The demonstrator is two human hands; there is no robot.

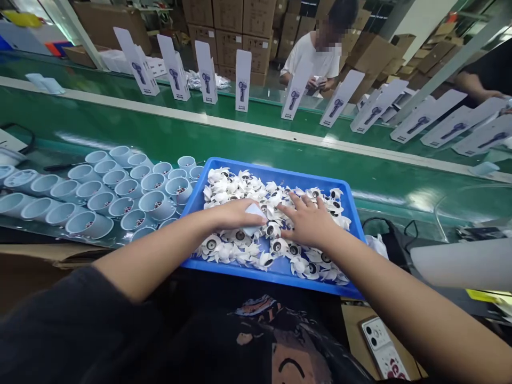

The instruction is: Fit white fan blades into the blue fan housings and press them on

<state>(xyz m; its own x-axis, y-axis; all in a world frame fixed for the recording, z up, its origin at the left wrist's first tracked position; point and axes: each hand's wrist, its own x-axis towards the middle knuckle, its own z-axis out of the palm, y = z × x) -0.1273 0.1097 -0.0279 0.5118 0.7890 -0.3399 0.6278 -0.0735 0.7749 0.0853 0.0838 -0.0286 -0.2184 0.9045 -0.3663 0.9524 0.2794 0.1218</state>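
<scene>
A blue tray [276, 172] in front of me holds several small white fan impellers [236, 186]. My left hand [234, 213] is over the tray's left half, fingers curled round a pale blue cylindrical housing [256, 220]. My right hand [306, 218] lies flat on the impellers near the tray's middle, fingers spread and stretched out, touching them.
Several pale blue cup-shaped housings [120, 192] lie to the tray's left. A green conveyor belt [256, 138] carries upright white product boxes [243, 80]. Another person [316, 58] in a white shirt works across it. A phone [382, 349] lies at lower right; cardboard cartons stack behind.
</scene>
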